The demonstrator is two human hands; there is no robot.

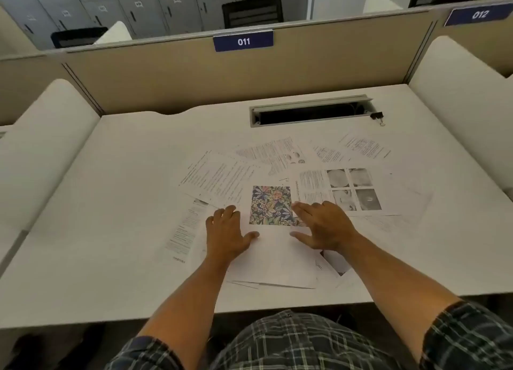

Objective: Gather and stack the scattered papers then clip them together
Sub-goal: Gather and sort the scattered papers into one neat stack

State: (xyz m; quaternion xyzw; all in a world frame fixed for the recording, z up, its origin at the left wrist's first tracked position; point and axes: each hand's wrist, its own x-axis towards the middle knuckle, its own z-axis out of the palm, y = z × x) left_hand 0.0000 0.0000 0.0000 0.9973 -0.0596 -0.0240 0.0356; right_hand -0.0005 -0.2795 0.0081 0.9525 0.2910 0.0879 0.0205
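Several printed papers lie scattered and overlapping across the middle of the white desk (111,175). The top sheet near me carries a colourful floral picture (271,205). My left hand (228,232) rests flat on the papers just left of that picture, fingers spread. My right hand (323,225) rests flat on the same sheet to the picture's right, fingertips touching its edge. A sheet with grey photos (352,189) lies to the right, text sheets (219,175) to the left and behind. A black binder clip (377,117) sits at the far right, beside the cable slot.
A long metal cable slot (311,114) opens in the desk's back. Beige partitions with a blue "011" sign (243,40) close off the rear, and white side panels (455,92) flank the desk. The desk's front edge is close to my body.
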